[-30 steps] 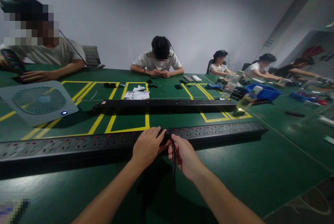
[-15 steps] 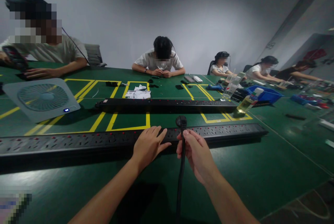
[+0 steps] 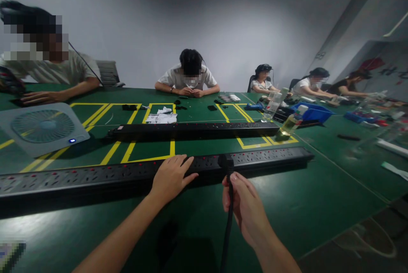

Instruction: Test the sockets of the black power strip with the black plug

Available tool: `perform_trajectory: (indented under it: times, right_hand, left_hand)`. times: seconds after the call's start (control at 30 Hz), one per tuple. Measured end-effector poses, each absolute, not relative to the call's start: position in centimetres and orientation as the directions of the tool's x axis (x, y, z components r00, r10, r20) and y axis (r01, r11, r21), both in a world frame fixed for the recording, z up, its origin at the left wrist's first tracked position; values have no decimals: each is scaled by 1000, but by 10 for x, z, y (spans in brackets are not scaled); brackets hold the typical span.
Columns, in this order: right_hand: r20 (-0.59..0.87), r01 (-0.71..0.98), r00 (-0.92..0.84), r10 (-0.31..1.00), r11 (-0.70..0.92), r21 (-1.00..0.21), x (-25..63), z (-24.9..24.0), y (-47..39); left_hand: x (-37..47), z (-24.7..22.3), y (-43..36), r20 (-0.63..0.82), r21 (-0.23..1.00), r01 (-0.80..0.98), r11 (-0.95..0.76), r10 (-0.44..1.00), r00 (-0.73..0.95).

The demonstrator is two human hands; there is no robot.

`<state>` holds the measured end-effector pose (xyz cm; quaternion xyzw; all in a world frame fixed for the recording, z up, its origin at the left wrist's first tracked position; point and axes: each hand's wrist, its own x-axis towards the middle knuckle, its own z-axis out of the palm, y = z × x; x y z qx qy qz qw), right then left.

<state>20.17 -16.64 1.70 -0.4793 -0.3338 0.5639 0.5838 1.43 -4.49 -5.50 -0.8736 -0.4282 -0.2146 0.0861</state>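
Observation:
A long black power strip (image 3: 127,174) with sockets and small red switches lies across the table in front of me. My left hand (image 3: 172,176) rests on its top near the middle, fingers and thumb apart, holding nothing. My right hand (image 3: 247,203) pinches a black power plug (image 3: 227,162) at the neck where its thick cable (image 3: 228,230) begins. The plug's head is at the strip's top, right of my left hand. I cannot tell whether its pins sit in a socket. The cable runs down toward me.
Beyond lies a second black strip (image 3: 194,131). A fan (image 3: 47,128) stands at left, a bottle of yellow liquid (image 3: 289,123) and a blue bin (image 3: 314,113) at right. Crumpled white paper (image 3: 162,117) lies farther back. Several people sit around the green table (image 3: 321,205).
My right hand has moved the plug rightward along the strip and down against its top. My left hand stays on the strip. The whole view has shifted slightly.

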Motion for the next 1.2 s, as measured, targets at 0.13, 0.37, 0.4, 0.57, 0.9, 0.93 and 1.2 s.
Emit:
perform_trajectory:
  times: [0.13,0.37,0.4,0.57,0.9,0.93,1.2]
  right_hand:
    - [-158,-343,161,974,-95,-935,213,9,-172]
    - [-172,-350,178,969,-101,-931,225,5,-180]
    - [-171,-351,180,969,-99,-931,227,4,-180]
    - [-180,-381,195,964,-94,-920,233,2,-183]
    - [-223,-420,216,950,-116,-900,240,0,-187]
    - [-228,-422,215,950,-120,-898,239,0,-186]
    - [-222,-439,179,958,-124,-890,225,2,-179]
  left_hand:
    - [30,-48,-44,371,5,781,-625,726,579]
    - [69,-36,-37,225,-14,806,-592,783,579]
    - [71,-36,-35,206,-7,813,-582,795,571]
    - [68,-36,-32,184,-12,811,-584,796,576]
    - [59,-33,-28,142,17,798,-602,792,594]
    - [55,-33,-27,139,20,799,-601,793,593]
    - [38,-28,-28,95,27,824,-567,822,562]
